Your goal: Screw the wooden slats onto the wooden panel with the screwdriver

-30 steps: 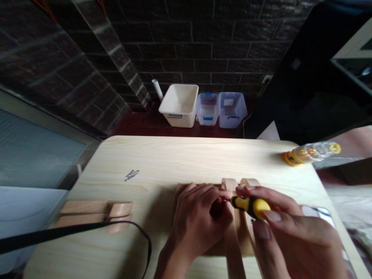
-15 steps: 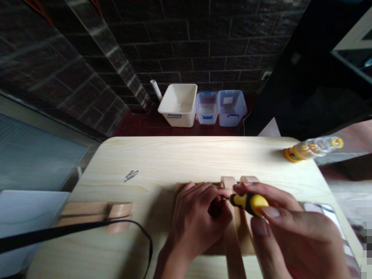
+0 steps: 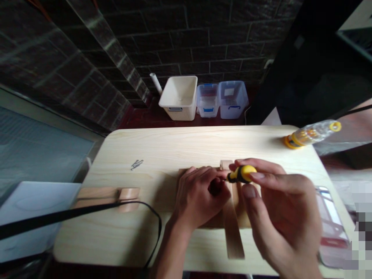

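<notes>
My right hand [image 3: 286, 209] grips a short yellow-and-black screwdriver [image 3: 242, 174] by its handle, the tip pointing left. My left hand [image 3: 200, 193] lies over a brown wooden block [image 3: 213, 223], its thumb and forefinger closed around the screwdriver's tip. Whatever those fingers pinch is hidden. A flat wooden strip [image 3: 234, 232] runs across the block beside the left thumb and juts past the near side. A second strip beside it is mostly covered by my right hand.
Several screws [image 3: 136, 164] lie on the pale table [image 3: 162, 141]. More wooden pieces [image 3: 129, 198] sit at the left under a black strap [image 3: 87, 211]. A clear-and-yellow bottle [image 3: 310, 133] stands back right, near a phone [image 3: 333, 228]. Beyond the table are plastic bins [image 3: 181, 112].
The view has shifted, so the table and bins sit higher in the picture. My right hand has turned around the screwdriver handle, which now points more toward me. My left hand keeps its place on the block.
</notes>
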A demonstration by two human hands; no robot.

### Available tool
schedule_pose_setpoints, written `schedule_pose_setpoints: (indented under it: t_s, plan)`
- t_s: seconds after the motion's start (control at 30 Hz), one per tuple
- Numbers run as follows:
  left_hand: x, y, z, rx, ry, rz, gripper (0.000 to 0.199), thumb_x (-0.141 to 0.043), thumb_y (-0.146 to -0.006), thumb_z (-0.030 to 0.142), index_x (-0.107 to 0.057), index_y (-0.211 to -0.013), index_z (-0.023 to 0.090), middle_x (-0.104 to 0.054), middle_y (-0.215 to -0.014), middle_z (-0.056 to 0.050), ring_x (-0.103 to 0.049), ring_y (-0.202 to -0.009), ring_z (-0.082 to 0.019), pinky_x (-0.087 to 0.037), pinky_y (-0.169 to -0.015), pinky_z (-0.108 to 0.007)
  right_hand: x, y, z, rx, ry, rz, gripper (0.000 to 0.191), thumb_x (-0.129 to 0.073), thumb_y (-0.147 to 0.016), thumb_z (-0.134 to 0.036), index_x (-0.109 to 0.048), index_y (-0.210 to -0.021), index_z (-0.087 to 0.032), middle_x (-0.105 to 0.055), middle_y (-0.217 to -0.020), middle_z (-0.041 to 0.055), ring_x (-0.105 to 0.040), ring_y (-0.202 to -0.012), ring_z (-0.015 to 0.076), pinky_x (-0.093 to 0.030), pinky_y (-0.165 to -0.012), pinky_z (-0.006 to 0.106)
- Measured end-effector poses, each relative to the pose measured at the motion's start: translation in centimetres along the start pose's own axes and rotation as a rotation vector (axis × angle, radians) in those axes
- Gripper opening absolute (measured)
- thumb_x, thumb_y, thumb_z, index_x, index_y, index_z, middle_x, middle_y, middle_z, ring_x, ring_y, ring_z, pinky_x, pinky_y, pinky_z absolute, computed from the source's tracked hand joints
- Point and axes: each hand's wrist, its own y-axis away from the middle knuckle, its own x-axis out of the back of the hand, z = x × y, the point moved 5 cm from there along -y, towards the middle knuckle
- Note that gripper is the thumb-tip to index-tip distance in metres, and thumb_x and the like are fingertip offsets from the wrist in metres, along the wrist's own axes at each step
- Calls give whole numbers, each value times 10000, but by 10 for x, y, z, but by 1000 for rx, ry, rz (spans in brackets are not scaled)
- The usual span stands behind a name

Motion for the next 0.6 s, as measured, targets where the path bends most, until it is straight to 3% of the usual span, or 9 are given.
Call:
schedule_pose_setpoints:
  t_s: [0.27, 0.47, 0.6]
  plan:
    - [-2, 0, -1, 5, -59, -37, 37, -692, -850, 254, -704, -885, 252, -692, -723, 41, -674, -749, -177, -448, -820, -337, 2, -1, 3, -40, 19, 32, 232, -744, -932, -183, -676, -1142, -256, -713, -1225, 89, -701, -1218, 281, -604, -1039, 525]
    - [-1, 1, 1, -14, -46, -46, 82, -685, -863, 237, -724, -934, 255, -728, -782, 48, -672, -740, -160, -447, -822, -332, 6, -21, -2, -14, 111, -211, 253, -780, -905, -184, -697, -1135, -253, -732, -1181, 71, -712, -1169, 262, -613, -1027, 453]
    - [-1, 0, 0, -2, -17, -69, 115, -695, -845, 243, -738, -950, 264, -758, -834, 47, -680, -763, -156, -456, -850, -333, 12, -25, -2, 3, 110, -185, 233, -795, -902, -210, -705, -1108, -270, -734, -1156, 60, -718, -1146, 266, -625, -1015, 457]
